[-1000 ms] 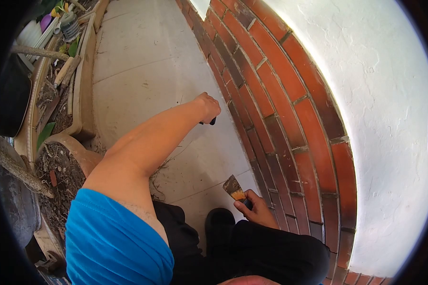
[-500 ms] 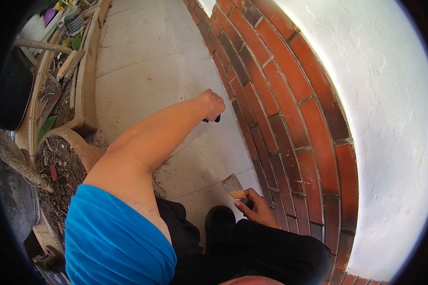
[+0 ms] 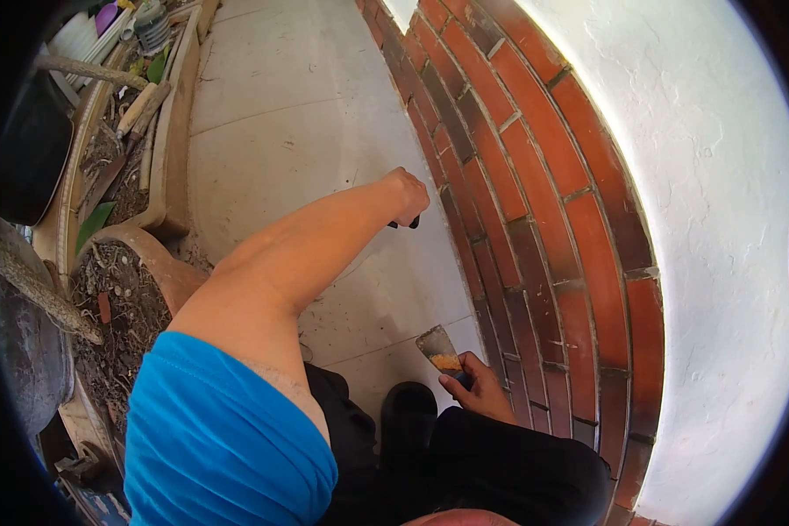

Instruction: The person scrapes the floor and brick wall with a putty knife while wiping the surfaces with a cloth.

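Note:
My left hand (image 3: 407, 195) is closed at the end of my outstretched arm, low over the pale floor beside the brick facing. Black ends (image 3: 415, 222) of what it holds poke out below the fingers; the rest is hidden. My right hand (image 3: 484, 391) is closed around the dark handle of a putty knife (image 3: 436, 344), close to my knee and the foot of the wall. The blade points up and left, with yellowish crumbs or residue near the handle. Red and dark bricks (image 3: 535, 237) with grey joints run along the lower wall.
White plaster (image 3: 728, 263) rises to the right of the bricks. On the left stand a long planter (image 3: 177, 123) and a round clay pot (image 3: 180, 276) with dry soil and roots. A hand tool with a wooden handle (image 3: 138, 108) lies in the planter. My black shoe (image 3: 408, 412) rests on the floor.
The view has shifted slightly, so the scene sits a little further right. Both hands keep their grips and have barely moved against the wall.

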Tool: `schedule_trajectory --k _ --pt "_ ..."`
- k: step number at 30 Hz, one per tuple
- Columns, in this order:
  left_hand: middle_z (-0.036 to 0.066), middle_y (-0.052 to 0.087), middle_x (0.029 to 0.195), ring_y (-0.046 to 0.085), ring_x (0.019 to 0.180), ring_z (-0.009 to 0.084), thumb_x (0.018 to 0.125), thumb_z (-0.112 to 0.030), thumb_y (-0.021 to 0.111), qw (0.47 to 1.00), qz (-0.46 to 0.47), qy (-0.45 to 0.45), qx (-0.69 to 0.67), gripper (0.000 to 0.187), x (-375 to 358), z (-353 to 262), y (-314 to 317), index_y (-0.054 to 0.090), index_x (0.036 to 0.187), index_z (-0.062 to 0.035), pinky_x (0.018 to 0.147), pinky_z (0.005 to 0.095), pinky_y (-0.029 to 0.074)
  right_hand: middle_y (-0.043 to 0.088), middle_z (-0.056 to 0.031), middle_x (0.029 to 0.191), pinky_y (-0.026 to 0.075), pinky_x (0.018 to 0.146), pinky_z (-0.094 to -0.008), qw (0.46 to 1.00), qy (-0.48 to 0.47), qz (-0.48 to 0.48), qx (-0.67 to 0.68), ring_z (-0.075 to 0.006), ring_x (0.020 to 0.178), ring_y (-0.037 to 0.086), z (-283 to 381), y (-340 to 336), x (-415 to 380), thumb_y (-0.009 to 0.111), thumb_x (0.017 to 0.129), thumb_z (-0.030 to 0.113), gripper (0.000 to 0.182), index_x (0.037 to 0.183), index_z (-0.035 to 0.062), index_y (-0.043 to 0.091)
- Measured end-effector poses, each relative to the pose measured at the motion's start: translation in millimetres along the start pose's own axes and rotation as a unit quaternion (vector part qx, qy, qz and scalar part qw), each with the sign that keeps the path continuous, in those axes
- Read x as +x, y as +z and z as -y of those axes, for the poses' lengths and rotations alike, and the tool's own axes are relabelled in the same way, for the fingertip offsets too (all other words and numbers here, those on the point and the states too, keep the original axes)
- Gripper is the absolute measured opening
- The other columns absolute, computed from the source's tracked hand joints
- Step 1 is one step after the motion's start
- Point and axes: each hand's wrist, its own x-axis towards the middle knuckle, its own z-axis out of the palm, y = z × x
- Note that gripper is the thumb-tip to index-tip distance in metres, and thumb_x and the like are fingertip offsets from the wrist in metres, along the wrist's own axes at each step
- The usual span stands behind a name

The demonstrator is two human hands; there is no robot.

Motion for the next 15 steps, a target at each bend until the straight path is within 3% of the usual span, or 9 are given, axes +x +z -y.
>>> schedule_trajectory --k 4,7,15 --pt "0.006 0.072 0.107 0.067 0.105 0.0234 0.077 -0.024 0.070 1.000 0.001 -0.002 -0.004 0.029 2 -1 0 0.073 0.104 -0.0135 0.090 0.0401 0.048 0.060 -0.0048 0.079 0.042 0.063 -0.0274 0.999 0.026 0.017 -0.018 -0.0088 0.070 0.049 13 -1 -1 0.071 0.091 0.018 0.026 0.097 0.0003 0.053" --pt "0.006 0.071 0.109 0.067 0.107 0.0229 0.077 -0.025 0.070 1.000 0.001 0.000 -0.007 0.030 5 -1 2 0.073 0.105 -0.0143 0.091 0.0400 0.048 0.061 -0.0116 0.076 0.043 0.063 -0.0311 0.999 0.037 0.021 -0.024 -0.0129 0.070 0.049 15 -1 -2 0.070 0.092 0.023 0.030 0.095 -0.0002 0.052" --pt "0.005 0.071 0.108 0.067 0.106 0.0233 0.077 -0.024 0.069 1.000 -0.003 -0.006 -0.002 0.029 1 -1 -1 0.073 0.105 -0.0142 0.091 0.0399 0.048 0.060 -0.0113 0.074 0.041 0.061 -0.0304 0.998 0.033 0.024 -0.038 -0.0120 0.068 0.047 10 -1 -2 0.071 0.092 0.026 0.033 0.095 0.0000 0.051"
